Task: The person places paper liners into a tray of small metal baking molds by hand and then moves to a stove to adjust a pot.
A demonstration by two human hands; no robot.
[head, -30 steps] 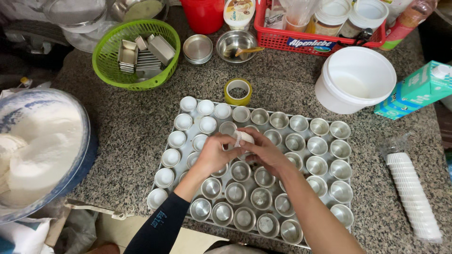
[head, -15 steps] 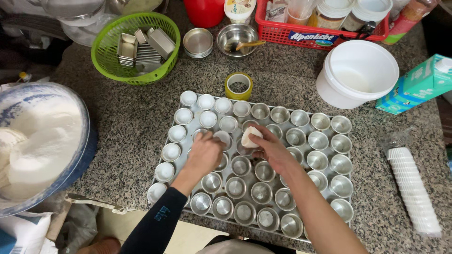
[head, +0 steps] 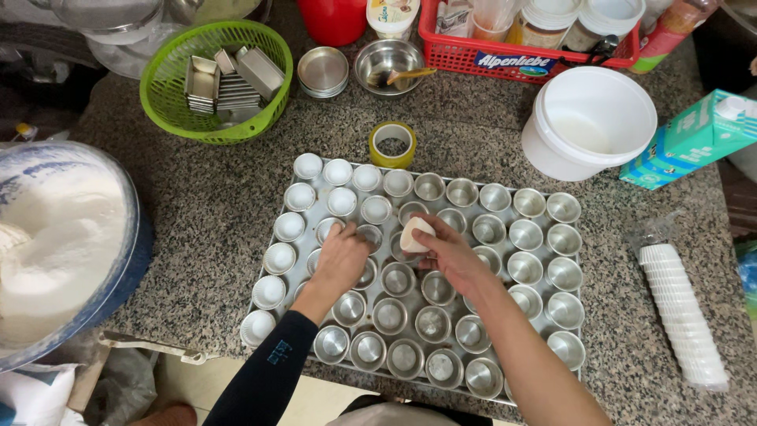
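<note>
A metal tray (head: 410, 359) on the speckled counter holds many small round metal cups. The cups (head: 341, 201) at its left and top-left have white paper liners inside; the others (head: 524, 267) are bare metal. My left hand (head: 341, 260) reaches into a cup near the tray's middle-left, its fingertips down at a liner. A small stack of white paper liners (head: 415, 233) sits in my right hand (head: 453, 256), just above the tray's centre.
A green basket (head: 169, 110) of rectangular tins, a white bucket (head: 587, 126), a roll of yellow tape (head: 392, 143), a red basket (head: 520, 51) of jars. A long sleeve of liners (head: 682, 315) lies at right. A big bowl of flour (head: 55, 244) stands at left.
My hands, joined over the liner stack a second ago, have parted. The left hand has gone down and left to a cup; the right holds the stack near the centre.
</note>
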